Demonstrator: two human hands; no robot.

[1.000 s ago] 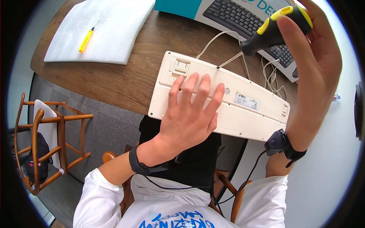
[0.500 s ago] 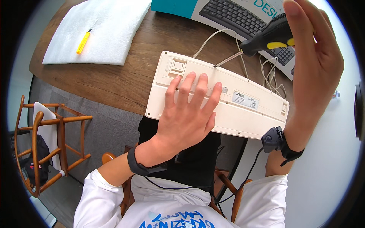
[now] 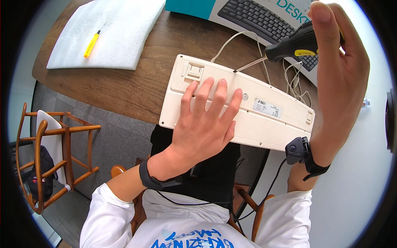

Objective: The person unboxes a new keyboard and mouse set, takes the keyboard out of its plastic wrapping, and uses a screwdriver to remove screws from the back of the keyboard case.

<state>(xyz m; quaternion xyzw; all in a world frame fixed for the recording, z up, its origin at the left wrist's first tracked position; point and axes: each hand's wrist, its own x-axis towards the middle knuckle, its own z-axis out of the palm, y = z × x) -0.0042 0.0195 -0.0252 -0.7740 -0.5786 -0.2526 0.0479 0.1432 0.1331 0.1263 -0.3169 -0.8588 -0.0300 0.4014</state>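
Nearest, the left hand (image 3: 204, 128) lies palm-down with its fingers (image 3: 221, 99) spread flat on the smooth plastic underside of one cream keyboard (image 3: 248, 111), which lies upside down at the near edge of the round, dark wood-grain worktop (image 3: 132, 89) and overhangs it toward the lap. The back shows a folded foot (image 3: 193, 72) at its far left, a small rectangular label (image 3: 267, 108) right of the middle, and one pale cable (image 3: 231, 41) leading off its far edge. To the right, the right hand (image 3: 337, 74) has its fingers curled around the black-and-yellow handle of a screwdriver (image 3: 289, 47); the thin metal shaft slants down left to the keyboard's far edge. Farther left lies one soft white foam sheet (image 3: 111, 35) carrying one small yellow screwdriver (image 3: 92, 44). At the far right sits one teal keyboard box (image 3: 244, 12) picturing a black keyboard.
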